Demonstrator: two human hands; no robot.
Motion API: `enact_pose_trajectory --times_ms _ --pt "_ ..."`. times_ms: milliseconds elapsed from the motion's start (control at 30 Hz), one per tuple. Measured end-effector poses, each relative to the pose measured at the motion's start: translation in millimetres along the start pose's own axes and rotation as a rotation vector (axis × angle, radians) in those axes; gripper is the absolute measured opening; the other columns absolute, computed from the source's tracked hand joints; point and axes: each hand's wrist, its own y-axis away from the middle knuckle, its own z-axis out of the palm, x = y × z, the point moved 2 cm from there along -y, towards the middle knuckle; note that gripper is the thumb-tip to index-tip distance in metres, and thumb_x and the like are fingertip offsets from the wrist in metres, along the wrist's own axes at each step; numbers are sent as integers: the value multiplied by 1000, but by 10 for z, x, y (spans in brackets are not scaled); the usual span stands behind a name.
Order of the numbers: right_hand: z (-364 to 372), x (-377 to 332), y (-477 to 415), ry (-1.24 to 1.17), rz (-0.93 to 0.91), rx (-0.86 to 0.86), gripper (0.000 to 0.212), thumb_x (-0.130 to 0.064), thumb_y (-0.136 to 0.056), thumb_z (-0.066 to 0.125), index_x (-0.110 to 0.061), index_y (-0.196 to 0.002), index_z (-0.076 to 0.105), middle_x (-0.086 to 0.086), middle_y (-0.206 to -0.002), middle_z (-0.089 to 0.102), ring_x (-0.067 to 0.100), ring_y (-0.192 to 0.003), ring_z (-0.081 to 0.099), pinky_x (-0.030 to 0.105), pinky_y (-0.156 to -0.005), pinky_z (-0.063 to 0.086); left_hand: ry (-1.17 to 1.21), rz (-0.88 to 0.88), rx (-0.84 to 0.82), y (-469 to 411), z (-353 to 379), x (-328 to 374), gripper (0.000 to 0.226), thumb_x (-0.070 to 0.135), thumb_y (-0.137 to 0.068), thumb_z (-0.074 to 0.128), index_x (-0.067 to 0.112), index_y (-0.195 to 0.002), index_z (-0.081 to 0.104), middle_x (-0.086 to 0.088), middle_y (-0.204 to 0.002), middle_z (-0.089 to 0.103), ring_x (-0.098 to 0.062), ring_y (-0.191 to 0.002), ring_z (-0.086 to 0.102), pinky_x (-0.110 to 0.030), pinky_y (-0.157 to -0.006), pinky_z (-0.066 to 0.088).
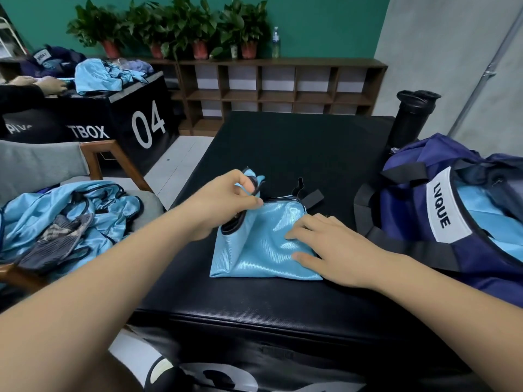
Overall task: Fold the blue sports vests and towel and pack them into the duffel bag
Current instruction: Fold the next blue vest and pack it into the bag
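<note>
Two bare forearms are reaching over a black padded box (283, 306) with a ribbed, matte top. In the middle of the box a blue vest (260, 244) is lying, partly folded into a rough square of shiny, fine-ribbed cloth with black trim. The right hand (336, 247) is pressing flat on the vest's right side, fingers spread and gripping nothing. The left hand (229, 199) is pinching the vest's upper left strap, lifting it off the box. The cloth is looking light, limp and slippery, so it will likely slide unless pinned; the trimmed edges and corners seem the surest places to grip. Right of the vest, on the box, a navy duffel (441, 210) of soft nylon is gaping open, with blue cloth showing inside. Left of the vest, off the box, a crumpled heap of more vests (70, 219) is sitting on a grey chair (34, 162), with a dark patterned cloth, possibly the towel (56, 241), on top. Beyond the vest, a wooden shelf (283, 86) is carrying potted plants (175, 26).
</note>
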Motion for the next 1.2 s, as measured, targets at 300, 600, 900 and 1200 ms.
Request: enact_pose_trajectory --times_ms 300,600,900,1200 --pt "-103 6 13 -20 57 7 37 -49 -106 51 -34 -139 57 -19 -128 54 7 -117 49 30 -105 37 -85 46 -75 -24 466 -42 26 26 -89 83 24 -101 59 8 -81 67 -7 -61 50 -25 -59 38" --pt "-230 -27 39 -68 155 176 24 -35 -105 51 -30 -128 54 -12 -116 55 16 -110 55 40 -95 49 6 7 -253 157 628 5 25 23 -97 76 20 -114 58 -6 -107 76 -17 -90 80 -37 -83 66" --pt "-242 -220 140 -121 -64 113 33 -55 -107 49 -34 -133 54 -22 -122 49 2 -113 44 30 -107 35 -494 356 -282 444 254 82 27 33 -84 87 31 -97 65 14 -95 72 -7 -93 68 -14 -77 47" --pt "-129 -375 217 -55 -178 42 41 -63 -99 57 -35 -129 56 -19 -125 50 6 -116 47 27 -108 35 -823 535 -307 600 193 -275 33 49 -79 79 38 -101 58 18 -100 53 -3 -97 50 -26 -83 47"
